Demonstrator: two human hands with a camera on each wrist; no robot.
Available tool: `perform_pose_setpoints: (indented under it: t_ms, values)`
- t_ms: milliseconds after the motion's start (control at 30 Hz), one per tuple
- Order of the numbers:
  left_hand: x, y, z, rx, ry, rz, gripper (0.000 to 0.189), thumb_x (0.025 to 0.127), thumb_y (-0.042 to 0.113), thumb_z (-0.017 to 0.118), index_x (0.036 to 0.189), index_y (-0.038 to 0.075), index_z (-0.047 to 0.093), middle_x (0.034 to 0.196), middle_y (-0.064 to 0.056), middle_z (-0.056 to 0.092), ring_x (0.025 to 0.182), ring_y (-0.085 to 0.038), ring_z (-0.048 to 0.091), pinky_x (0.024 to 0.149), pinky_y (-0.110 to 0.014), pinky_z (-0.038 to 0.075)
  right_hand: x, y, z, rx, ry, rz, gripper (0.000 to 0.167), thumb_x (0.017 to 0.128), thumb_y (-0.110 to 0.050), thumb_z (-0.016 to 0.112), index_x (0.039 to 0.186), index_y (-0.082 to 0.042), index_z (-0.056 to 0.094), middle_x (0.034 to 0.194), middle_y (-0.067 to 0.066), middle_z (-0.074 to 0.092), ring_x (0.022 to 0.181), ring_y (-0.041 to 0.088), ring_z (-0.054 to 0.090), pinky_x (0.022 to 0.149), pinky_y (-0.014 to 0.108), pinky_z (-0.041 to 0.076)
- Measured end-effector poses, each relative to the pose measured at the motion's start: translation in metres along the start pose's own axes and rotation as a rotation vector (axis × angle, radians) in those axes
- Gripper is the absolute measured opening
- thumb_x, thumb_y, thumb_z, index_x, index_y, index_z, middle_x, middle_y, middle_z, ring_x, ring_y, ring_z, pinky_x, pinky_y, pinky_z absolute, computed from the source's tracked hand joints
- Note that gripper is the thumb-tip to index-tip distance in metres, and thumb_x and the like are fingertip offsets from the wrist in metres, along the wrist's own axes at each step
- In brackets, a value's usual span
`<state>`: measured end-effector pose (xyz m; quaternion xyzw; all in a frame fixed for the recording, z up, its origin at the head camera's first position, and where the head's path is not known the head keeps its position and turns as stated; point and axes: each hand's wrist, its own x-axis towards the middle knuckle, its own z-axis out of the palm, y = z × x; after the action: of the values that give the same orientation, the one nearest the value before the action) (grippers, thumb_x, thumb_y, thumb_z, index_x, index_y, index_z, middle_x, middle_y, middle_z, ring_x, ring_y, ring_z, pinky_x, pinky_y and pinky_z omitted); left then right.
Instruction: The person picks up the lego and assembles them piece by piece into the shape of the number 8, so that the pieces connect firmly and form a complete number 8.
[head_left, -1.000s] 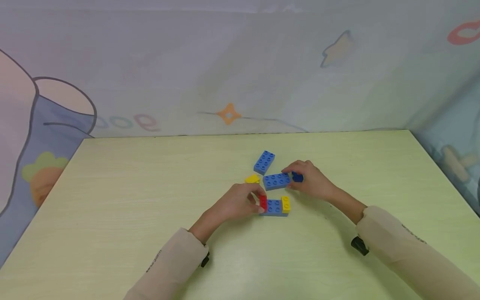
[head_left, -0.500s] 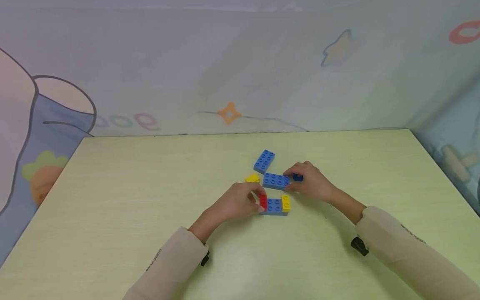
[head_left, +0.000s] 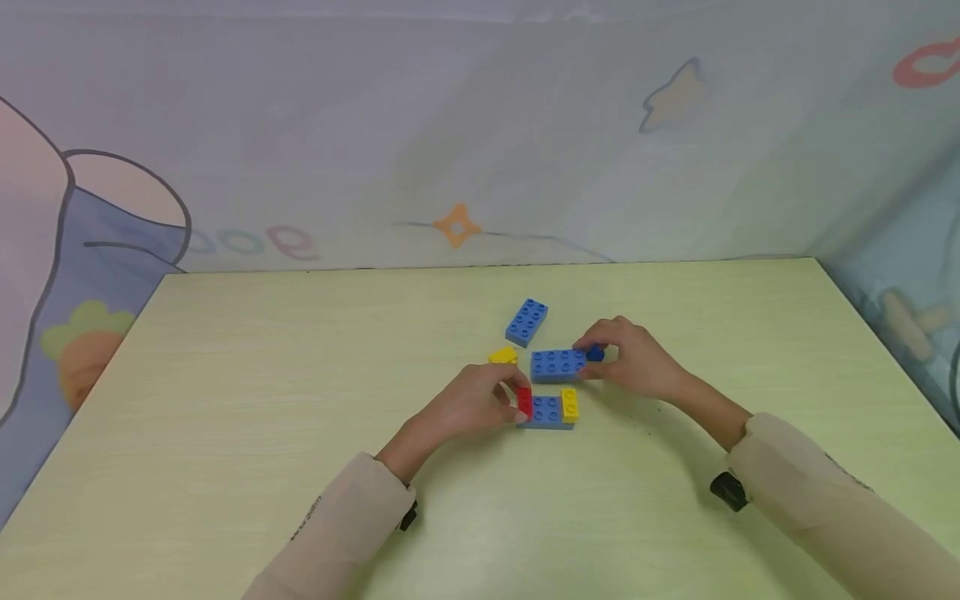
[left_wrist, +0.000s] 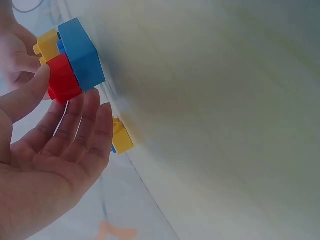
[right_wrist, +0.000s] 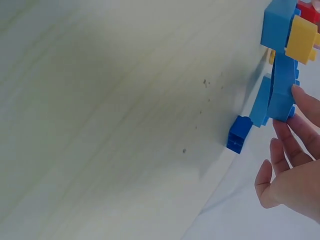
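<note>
My left hand (head_left: pixel 468 402) pinches a red brick (head_left: pixel 524 402) between thumb and fingers. That red brick sits on the left end of a blue eight-stud brick (head_left: pixel 546 411), whose right end carries a yellow brick (head_left: pixel 570 405). Just behind, my right hand (head_left: pixel 636 360) holds a second blue brick (head_left: pixel 553 365) by its right end, thumb on the near side. Whether this brick touches the table cannot be told. The right wrist view shows the held blue brick (right_wrist: pixel 283 87) beside the yellow-topped stack, its studs facing away from the camera.
Farther back lies another blue brick (head_left: pixel 527 322), set at an angle. A yellow brick (head_left: pixel 503 356) rests behind my left hand, partly hidden by it. By my right fingers is a small dark blue brick (right_wrist: pixel 239 134). A printed cloth (head_left: pixel 375 133) hangs behind the table (head_left: pixel 262 400).
My right hand has shifted slightly right with its blue brick, which now lies straighter, roughly parallel to the stack. More of the dark blue brick is covered. My left hand keeps its place.
</note>
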<state>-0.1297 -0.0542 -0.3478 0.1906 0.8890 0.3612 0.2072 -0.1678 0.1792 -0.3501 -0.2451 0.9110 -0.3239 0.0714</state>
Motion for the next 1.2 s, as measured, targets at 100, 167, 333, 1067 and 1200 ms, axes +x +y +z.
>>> perform_pose_setpoints:
  t_ms: [100, 167, 333, 1067, 1200]
  values:
    - [0.001, 0.0, 0.0, 0.002, -0.002, 0.002, 0.024, 0.081, 0.01, 0.069, 0.104, 0.008, 0.062, 0.095, -0.002, 0.06, 0.087, -0.018, 0.055, 0.071, -0.025, 0.046, -0.003, -0.002, -0.004, 0.017, 0.01, 0.001, 0.027, 0.077, -0.007, 0.073, 0.102, 0.0, 0.066, 0.102, 0.01, 0.062, 0.098, 0.028, 0.048, 0.083, 0.048, 0.04]
    - [0.001, 0.0, 0.0, -0.001, -0.004, -0.007, 0.024, 0.081, 0.01, 0.069, 0.104, 0.008, 0.062, 0.095, -0.001, 0.059, 0.087, -0.018, 0.055, 0.071, -0.025, 0.046, -0.006, -0.004, -0.007, 0.031, 0.018, -0.003, 0.027, 0.076, -0.007, 0.073, 0.102, 0.0, 0.066, 0.102, 0.01, 0.062, 0.098, 0.029, 0.048, 0.083, 0.048, 0.041]
    - [0.0, 0.001, 0.0, -0.009, -0.008, -0.021, 0.025, 0.081, 0.009, 0.069, 0.105, 0.008, 0.061, 0.093, -0.002, 0.059, 0.086, -0.018, 0.054, 0.069, -0.024, 0.046, -0.012, -0.009, -0.014, 0.058, 0.037, -0.026, 0.028, 0.075, -0.007, 0.074, 0.102, -0.001, 0.067, 0.101, 0.009, 0.062, 0.096, 0.03, 0.05, 0.08, 0.047, 0.042]
    - [0.001, 0.001, -0.001, 0.012, -0.012, -0.013, 0.034, 0.082, 0.013, 0.069, 0.113, 0.003, 0.059, 0.104, -0.004, 0.06, 0.093, -0.019, 0.054, 0.075, -0.027, 0.047, -0.032, -0.025, -0.004, 0.109, 0.008, -0.11, 0.028, 0.075, -0.008, 0.074, 0.102, -0.003, 0.068, 0.1, 0.004, 0.063, 0.098, 0.023, 0.051, 0.08, 0.043, 0.046]
    - [0.001, 0.001, -0.001, 0.021, -0.014, -0.012, 0.034, 0.082, 0.013, 0.069, 0.112, 0.003, 0.059, 0.102, -0.003, 0.061, 0.092, -0.019, 0.055, 0.075, -0.027, 0.046, -0.032, -0.023, 0.0, 0.122, 0.017, -0.113, 0.028, 0.073, -0.006, 0.075, 0.1, -0.003, 0.068, 0.098, 0.003, 0.063, 0.096, 0.022, 0.052, 0.077, 0.041, 0.047]
